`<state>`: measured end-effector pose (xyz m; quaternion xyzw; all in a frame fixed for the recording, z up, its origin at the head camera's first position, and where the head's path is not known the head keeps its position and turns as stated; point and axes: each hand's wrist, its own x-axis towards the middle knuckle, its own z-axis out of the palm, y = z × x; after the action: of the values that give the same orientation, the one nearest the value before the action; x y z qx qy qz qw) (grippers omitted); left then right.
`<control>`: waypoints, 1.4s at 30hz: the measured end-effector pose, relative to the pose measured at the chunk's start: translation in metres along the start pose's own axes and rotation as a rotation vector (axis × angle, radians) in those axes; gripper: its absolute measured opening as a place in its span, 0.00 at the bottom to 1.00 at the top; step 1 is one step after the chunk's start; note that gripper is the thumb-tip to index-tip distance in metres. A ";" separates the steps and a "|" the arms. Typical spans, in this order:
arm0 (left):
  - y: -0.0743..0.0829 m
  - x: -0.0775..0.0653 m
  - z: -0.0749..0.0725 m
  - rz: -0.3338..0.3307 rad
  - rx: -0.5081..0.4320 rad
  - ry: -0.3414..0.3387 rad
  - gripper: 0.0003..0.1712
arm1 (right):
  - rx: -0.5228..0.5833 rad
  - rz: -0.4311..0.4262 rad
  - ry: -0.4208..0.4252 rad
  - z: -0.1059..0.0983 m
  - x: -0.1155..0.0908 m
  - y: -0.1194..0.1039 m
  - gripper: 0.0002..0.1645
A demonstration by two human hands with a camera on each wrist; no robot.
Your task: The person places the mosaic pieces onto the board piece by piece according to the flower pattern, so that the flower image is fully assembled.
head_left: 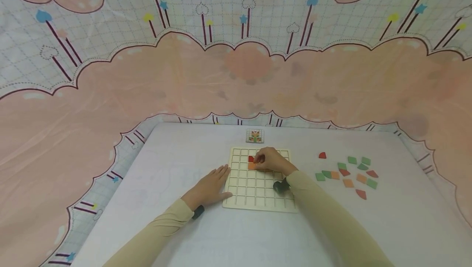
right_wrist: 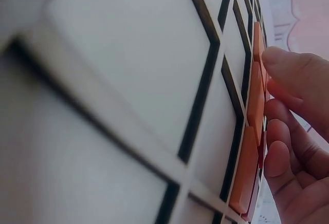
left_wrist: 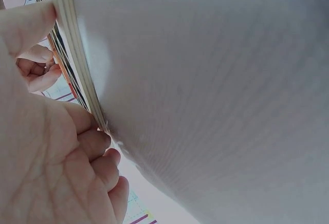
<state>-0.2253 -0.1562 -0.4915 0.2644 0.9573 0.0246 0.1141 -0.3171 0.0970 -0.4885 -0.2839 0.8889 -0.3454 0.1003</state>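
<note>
A pale square board (head_left: 245, 203) with a grid of cells lies on the table. My left hand (head_left: 211, 185) rests at its left side, fingers spread; the left wrist view shows fingers and thumb (left_wrist: 31, 26) touching the board's edge (left_wrist: 77, 44). Over the upper middle of the grid, my right hand (head_left: 273, 160) bends its thumb and fingertips together in a pinch at a tile, largely hidden by the fingers. Beside these fingertips sit a red tile (head_left: 250, 158) and an orange tile (head_left: 252, 166). Several orange tiles (right_wrist: 244, 172) stand in a row in the right wrist view.
Right of the board lie loose tiles: a red quarter-round one (head_left: 322, 155), green squares (head_left: 352, 160), orange squares (head_left: 348, 183) and other red pieces (head_left: 361, 194). A small pattern card (head_left: 255, 135) lies behind the board. Patterned cloth (head_left: 184, 78) hangs behind the white table (head_left: 169, 156).
</note>
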 end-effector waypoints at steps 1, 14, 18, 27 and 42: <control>0.000 0.000 0.000 0.000 -0.001 -0.002 0.49 | -0.002 0.001 -0.001 0.000 0.000 -0.001 0.04; 0.001 0.000 0.000 0.003 0.002 0.014 0.49 | 0.037 0.012 -0.012 -0.002 -0.002 -0.002 0.05; 0.001 -0.001 0.000 0.008 0.004 0.023 0.49 | 0.107 -0.007 0.015 -0.013 -0.008 -0.001 0.06; 0.001 0.000 -0.003 -0.014 -0.007 0.015 0.49 | 0.128 -0.057 0.057 -0.045 -0.025 0.012 0.14; 0.000 0.000 0.000 -0.004 0.004 0.015 0.49 | 0.121 -0.059 0.112 -0.104 -0.091 0.034 0.17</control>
<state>-0.2248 -0.1562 -0.4915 0.2627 0.9587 0.0245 0.1064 -0.2961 0.2277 -0.4360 -0.2835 0.8618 -0.4168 0.0570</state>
